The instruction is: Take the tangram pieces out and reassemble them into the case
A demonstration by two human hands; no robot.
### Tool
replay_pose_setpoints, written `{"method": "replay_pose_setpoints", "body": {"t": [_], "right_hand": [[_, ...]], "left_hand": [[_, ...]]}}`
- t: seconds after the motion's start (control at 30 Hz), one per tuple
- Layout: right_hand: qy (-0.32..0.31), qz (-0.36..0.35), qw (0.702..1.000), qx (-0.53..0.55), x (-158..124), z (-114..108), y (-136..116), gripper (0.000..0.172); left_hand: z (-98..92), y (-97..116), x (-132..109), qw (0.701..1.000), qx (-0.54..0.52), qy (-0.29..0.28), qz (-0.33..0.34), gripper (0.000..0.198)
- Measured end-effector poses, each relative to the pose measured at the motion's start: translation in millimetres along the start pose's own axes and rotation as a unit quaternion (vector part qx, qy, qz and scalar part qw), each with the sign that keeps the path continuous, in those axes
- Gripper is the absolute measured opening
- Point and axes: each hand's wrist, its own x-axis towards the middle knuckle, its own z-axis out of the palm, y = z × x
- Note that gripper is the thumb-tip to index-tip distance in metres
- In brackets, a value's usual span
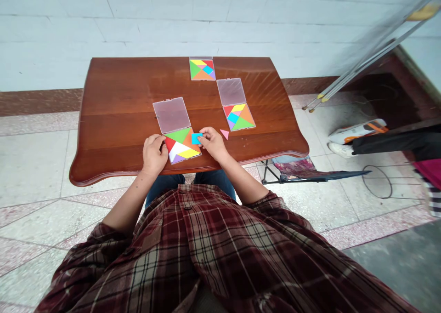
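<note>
A tangram case lies with its clear lid folded back, close to the table's front edge. In it are a green triangle, an orange triangle, a red piece, a yellow piece and a purple piece; a white gap shows among them. My left hand is closed at the case's left edge, fingers curled against it. Between thumb and fingers, my right hand pinches a blue square piece over the case's right side. A pink triangle lies on the table beyond that hand.
Two other filled tangram cases lie on the brown table: one open case to the right, another case at the back edge. Crutches lean at the right. A folding chair and a person's leg are beside the table.
</note>
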Motion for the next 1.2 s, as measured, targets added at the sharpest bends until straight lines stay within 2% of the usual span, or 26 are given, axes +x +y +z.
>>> {"method": "replay_pose_setpoints", "body": {"t": [0.33,0.67,1.2], "right_hand": [[-0.019,-0.022,1.0,0.0,1,0,3,0.028],[-0.023,-0.008,1.0,0.01,1,-1,1,0.028],[-0.066,-0.025,0.996,0.055,7,-4,12,0.048]], "left_hand": [[0.4,-1,1,1.0,0.008,0.007,0.005,0.026],[0.9,-3,1,1.0,0.002,0.005,0.005,0.027],[2.4,-5,1,1.0,0.008,0.004,0.012,0.024]]}}
